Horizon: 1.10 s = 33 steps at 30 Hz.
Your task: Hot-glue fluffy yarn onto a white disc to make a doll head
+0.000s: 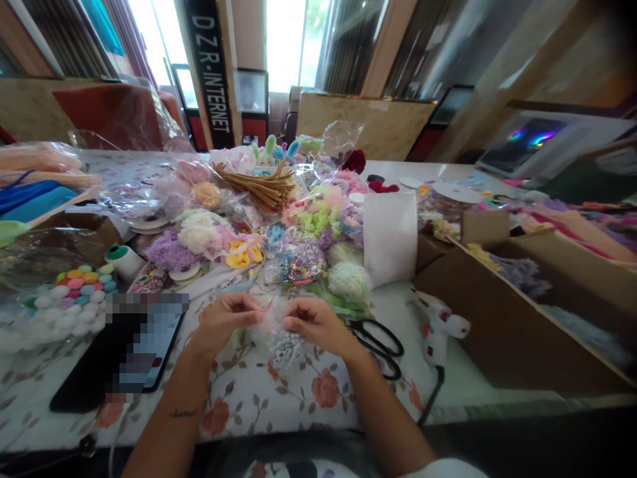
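My left hand (226, 318) and my right hand (311, 322) face each other above the floral tablecloth (269, 415). Thumb and forefinger of each are pinched together at the top of a small clear plastic bag (283, 348) with pale grey-white pieces in it. A thin reddish strand (270, 302) shows near my left fingertips. Black-handled scissors (381, 345) lie just right of my right wrist. A pale green-white yarn ball (348, 281) sits beyond my right hand.
A phone (164, 342) and a bag of colourful pompoms (82, 292) lie left. A white glue gun (440, 322) and an open cardboard box (512, 318) stand right. Brown stems (261, 186), fluffy yarn (172, 249) and a white packet (389, 236) are behind.
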{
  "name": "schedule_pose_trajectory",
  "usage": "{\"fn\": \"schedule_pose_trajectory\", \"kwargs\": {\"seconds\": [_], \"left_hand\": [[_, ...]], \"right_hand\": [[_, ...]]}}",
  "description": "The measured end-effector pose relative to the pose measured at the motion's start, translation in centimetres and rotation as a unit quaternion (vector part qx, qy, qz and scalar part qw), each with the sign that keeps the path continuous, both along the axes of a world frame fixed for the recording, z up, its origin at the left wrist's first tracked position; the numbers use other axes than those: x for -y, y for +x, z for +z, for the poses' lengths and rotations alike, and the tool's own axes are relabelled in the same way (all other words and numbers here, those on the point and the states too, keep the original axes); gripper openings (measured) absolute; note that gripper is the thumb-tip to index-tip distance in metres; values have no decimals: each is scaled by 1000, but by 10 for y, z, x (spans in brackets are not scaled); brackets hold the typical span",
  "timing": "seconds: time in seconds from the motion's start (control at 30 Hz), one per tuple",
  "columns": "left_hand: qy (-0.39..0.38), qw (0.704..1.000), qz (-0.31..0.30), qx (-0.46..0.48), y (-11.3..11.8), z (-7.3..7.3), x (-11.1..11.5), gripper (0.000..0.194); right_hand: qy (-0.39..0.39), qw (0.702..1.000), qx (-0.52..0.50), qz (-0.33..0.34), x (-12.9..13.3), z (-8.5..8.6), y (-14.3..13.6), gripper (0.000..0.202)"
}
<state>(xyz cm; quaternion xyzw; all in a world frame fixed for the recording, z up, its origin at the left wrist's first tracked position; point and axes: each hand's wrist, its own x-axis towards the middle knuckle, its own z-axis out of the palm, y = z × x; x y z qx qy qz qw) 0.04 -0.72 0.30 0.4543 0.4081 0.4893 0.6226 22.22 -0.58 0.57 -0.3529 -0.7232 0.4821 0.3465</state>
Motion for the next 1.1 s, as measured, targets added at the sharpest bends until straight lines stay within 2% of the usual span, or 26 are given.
{"fn": "schedule_pose_trajectory", "kwargs": {"seconds": [0.07, 0.13, 0.2, 0.27, 0.37, 0.5, 0.6, 0.67, 0.73, 0.8, 0.9, 0.97, 1.03, 1.1], "left_hand": [[-12, 999, -13, 45, 0, 2, 2, 28], [-29, 997, -33, 70, 0, 5, 3, 31], [-39, 995, -54, 75, 1, 7, 5, 33], [-40, 993, -78, 76, 1, 8, 6, 35], [-46, 990, -114, 73, -1, 8, 8, 34], [-66, 982, -156, 79, -7, 9, 9, 30], [-67, 984, -132, 98, -8, 10, 9, 28], [-50, 991, -96, 73, -5, 10, 8, 28], [-27, 997, -63, 43, -2, 9, 6, 29], [-7, 999, -39, 36, 1, 8, 5, 30], [10, 997, -30, 74, 1, 7, 4, 33], [19, 992, -49, 117, 0, 8, 4, 52], [25, 986, -71, 150, 0, 7, 5, 70], [18, 982, -76, 171, 2, 4, 5, 74]], "right_hand": [[63, 998, -18, -27, 8, 8, -3, 37], [198, 978, 5, -66, 17, 21, -7, 50], [344, 933, 81, -71, 25, 36, -13, 40], [435, 884, 165, -54, 30, 48, -19, 22], [491, 839, 232, -48, 31, 53, -26, 8], [532, 812, 239, -30, 33, 47, -29, 9], [533, 822, 200, 6, 36, 48, -30, 14], [508, 839, 187, 54, 37, 51, -30, 20], [469, 860, 184, 88, 35, 53, -31, 22], [417, 891, 161, 81, 32, 53, -30, 18], [327, 941, 85, 4, 26, 50, -27, 16], [266, 959, 38, -88, 21, 47, -27, 17], [213, 959, 2, -186, 15, 45, -27, 18], [178, 950, -27, -254, 8, 42, -29, 20]]}}
